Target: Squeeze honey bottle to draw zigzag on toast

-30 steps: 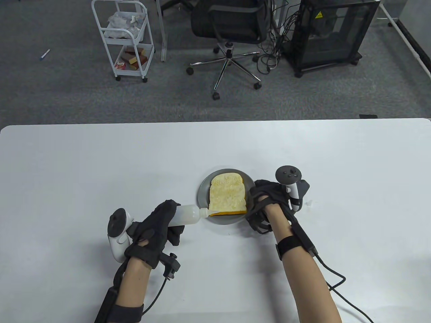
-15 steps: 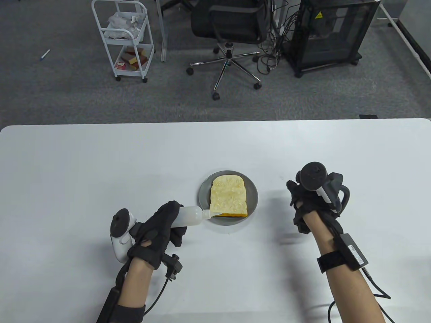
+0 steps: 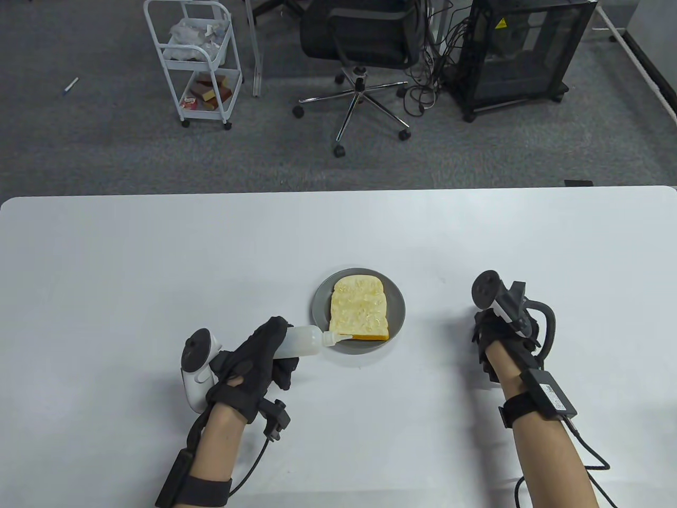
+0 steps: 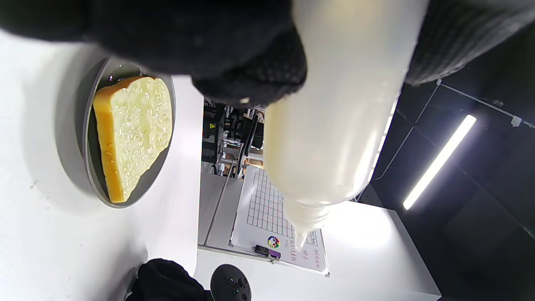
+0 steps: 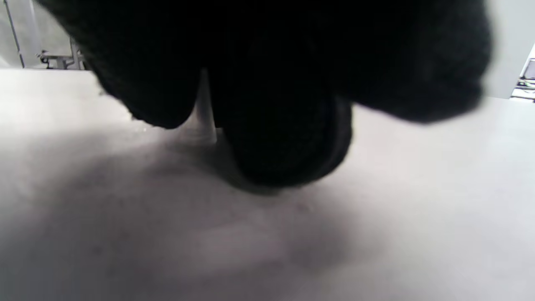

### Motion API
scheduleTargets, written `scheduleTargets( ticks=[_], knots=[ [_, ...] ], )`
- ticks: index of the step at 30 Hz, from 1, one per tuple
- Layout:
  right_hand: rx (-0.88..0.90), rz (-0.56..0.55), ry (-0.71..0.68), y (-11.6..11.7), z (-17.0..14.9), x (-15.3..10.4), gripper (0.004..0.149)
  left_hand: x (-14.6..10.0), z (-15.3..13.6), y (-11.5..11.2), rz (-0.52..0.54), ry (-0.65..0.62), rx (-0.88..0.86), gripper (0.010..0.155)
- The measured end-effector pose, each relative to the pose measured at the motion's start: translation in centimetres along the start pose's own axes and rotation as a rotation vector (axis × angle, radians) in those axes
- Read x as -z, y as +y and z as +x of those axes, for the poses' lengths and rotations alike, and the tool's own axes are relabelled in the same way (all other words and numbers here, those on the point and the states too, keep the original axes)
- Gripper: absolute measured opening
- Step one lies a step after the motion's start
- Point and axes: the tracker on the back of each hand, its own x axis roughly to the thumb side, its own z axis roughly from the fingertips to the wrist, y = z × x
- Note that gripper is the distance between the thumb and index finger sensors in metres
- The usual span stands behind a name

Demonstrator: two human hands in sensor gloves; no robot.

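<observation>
Two hands are over the white table (image 3: pixel 158 254), both low in the frame of the table view. My left hand (image 3: pixel 253 365), at lower left of centre, is wrapped around the base end of the honey bottle (image 3: pixel 302 341), a pale translucent squeeze bottle lying nearly level, nozzle pointing right. Its tip sits over the near left rim of the grey plate (image 3: pixel 399 312), just beside the lower left corner of the toast (image 3: pixel 359 309); whether the tip touches either I cannot tell.

That slice of toast lies flat in the plate at the middle of the frame, rounded top away from me, orange crust showing along its near edge. In the left wrist view the bottle (image 4: pixel 338 104) fills the upper middle, my gloved fingers (image 4: pixel 250 71) curled over it, and the toast (image 4: pixel 133 133) with its glossy speckled face lies at the left.

My right hand (image 3: pixel 500 338) is at the right of the table view, well apart from the plate, with the tracker on top. The right wrist view shows only dark glove (image 5: pixel 284 104) close above the table surface, so I cannot tell how far those fingers are curled, nor whether they hold anything.
</observation>
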Motion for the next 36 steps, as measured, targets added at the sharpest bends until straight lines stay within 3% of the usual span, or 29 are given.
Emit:
scheduleTargets(
  ticks=[4,10,14,17,23,26,36],
  knots=[
    [0.054,-0.075,-0.072,-1.8,0.7,-1.6,0.043,0.1,-0.2,-0.2,-0.017,0.005,-0.015,0.076],
    [0.707,-0.198,-0.411,-7.2,2.1,-7.8,0.043,0.3,-0.6,-0.9,-0.084,0.015,-0.062,0.075],
    [1.175,-0.105,-0.638,-7.1,3.4,-11.4,0.042,0.5,-1.1,-1.5,-0.128,0.034,-0.082,0.076],
    [1.354,-0.064,-0.814,-6.2,4.4,-13.3,0.042,0.8,-1.8,-2.1,-0.165,0.059,-0.081,0.075],
    [1.341,-0.077,-0.894,-5.4,4.8,-15.2,0.042,1.0,-2.4,-3.2,-0.217,0.078,-0.062,0.075],
    [1.333,-0.122,-0.847,-5.2,4.7,-15.3,0.042,1.0,-2.5,-3.6,-0.233,0.081,-0.064,0.075],
    [1.322,-0.064,-0.863,-4.2,5.5,-15.5,0.042,1.1,-2.7,-4.0,-0.246,0.097,-0.048,0.075]
  ],
)
